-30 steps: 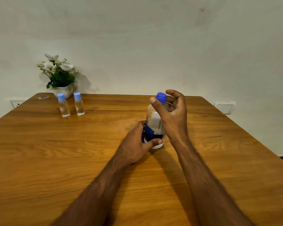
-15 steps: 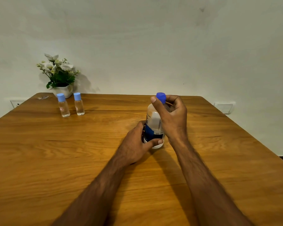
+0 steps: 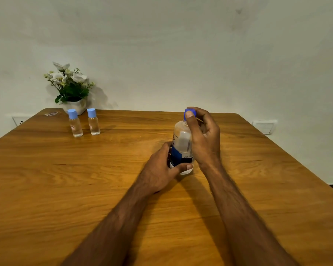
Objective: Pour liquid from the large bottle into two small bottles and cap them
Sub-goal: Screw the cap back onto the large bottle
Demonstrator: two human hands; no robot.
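Bare, hairy, sleeveless forearms

You had soft, even, warm light, faint shadows from your forearms on the table, slight blur near the bottom, and wide-angle bending at the edges.

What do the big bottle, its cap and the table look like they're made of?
Large bottle: likely translucent, slightly frosted plastic; contents show dimly, printed label. Cap: opaque blue, probably plastic, pinched by the right hand. Table: wood or wood-look laminate; visible grain, satin sheen.
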